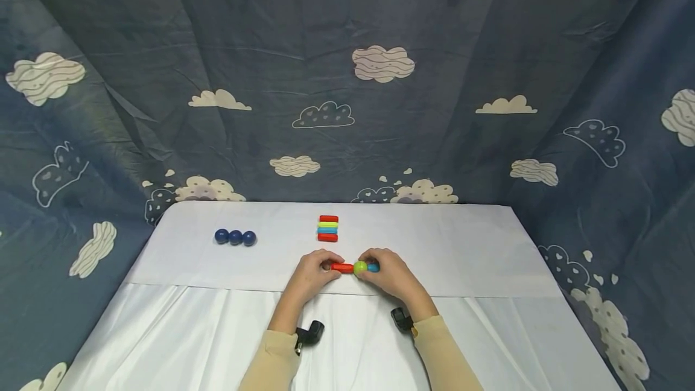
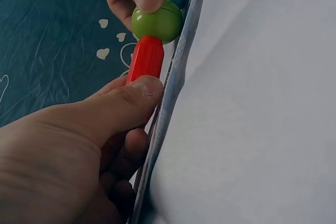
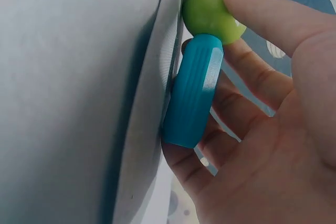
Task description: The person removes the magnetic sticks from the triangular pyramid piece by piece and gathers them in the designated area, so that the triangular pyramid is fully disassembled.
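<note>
My left hand (image 1: 314,271) pinches a red ridged rod (image 2: 147,60) between thumb and fingers. The rod's upper end meets a green ball (image 2: 157,22) in the left wrist view. My right hand (image 1: 395,274) holds that ball, its thumb on one side and a finger on the other. From the ball's opposite side runs a blue ridged rod (image 3: 194,93), lying in front of the right hand's curled fingers. Red rod, ball and blue rod form one straight line low over the white table in the head view. The red rod's far end is hidden in the left hand.
Beyond the hands, a short stack-like row of red, yellow-green and blue rods (image 1: 327,230) lies on the white tablecloth (image 1: 434,246). Three dark blue balls (image 1: 235,237) sit side by side at the back left. A dark cloud-print curtain (image 1: 304,29) hangs behind the table.
</note>
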{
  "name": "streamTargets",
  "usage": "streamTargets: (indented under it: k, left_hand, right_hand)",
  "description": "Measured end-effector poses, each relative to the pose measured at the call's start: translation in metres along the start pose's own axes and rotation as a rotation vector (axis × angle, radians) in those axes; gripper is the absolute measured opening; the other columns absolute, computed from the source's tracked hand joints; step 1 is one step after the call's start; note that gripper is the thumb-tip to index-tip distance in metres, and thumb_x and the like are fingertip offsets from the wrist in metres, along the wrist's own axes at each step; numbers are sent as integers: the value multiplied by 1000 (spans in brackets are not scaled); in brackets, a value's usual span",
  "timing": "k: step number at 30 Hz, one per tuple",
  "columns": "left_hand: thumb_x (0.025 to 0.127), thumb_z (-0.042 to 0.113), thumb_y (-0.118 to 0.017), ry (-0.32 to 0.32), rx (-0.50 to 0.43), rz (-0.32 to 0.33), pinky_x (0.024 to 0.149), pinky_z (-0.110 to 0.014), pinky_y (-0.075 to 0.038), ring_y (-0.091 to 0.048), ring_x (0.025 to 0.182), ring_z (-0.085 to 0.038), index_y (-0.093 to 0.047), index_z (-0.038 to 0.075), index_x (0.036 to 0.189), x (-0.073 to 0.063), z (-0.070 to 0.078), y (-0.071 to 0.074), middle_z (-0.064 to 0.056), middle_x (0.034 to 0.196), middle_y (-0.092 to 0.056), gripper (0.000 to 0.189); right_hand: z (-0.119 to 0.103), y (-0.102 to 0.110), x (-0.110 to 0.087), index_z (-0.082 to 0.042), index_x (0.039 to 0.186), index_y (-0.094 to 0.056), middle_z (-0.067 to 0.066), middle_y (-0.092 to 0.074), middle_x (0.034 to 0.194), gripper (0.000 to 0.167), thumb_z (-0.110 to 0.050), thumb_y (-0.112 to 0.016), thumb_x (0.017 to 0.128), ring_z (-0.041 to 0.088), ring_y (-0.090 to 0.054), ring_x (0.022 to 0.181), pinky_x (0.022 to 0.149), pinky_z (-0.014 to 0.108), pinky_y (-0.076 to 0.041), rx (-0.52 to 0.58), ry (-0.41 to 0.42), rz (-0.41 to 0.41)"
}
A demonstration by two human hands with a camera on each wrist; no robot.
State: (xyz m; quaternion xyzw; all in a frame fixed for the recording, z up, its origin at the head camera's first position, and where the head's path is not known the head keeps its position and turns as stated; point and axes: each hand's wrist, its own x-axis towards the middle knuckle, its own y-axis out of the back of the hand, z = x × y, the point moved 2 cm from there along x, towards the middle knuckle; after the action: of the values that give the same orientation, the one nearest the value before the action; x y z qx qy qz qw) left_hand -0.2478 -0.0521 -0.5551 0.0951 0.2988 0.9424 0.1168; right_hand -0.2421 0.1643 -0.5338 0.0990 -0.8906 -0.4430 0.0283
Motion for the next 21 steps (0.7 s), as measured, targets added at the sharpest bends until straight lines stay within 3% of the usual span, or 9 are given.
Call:
streamTargets:
  k: [8, 21]
  left_hand:
    - [92, 18, -83, 37, -17, -9, 75, -26, -47, -55, 82, -11, -81, 20, 107, 0, -1, 1, 3, 95, -71, 15]
    - [93, 27, -83, 56, -134, -46, 74, -26, -49, -59, 81, -12, -81, 24, 107, -3, -4, 2, 5, 95, -74, 15]
  right_hand:
    - [2, -1, 1, -17, 114, -76, -2, -72, 104, 28, -29, -85, 91, 17, -61, 96, 97, 48, -56, 18, -13, 7]
    - [-1, 2, 0, -16, 112, -76, -2, -71, 100, 25, -27, -85, 91, 17, -60, 93, 94, 46, -56, 4, 2, 20]
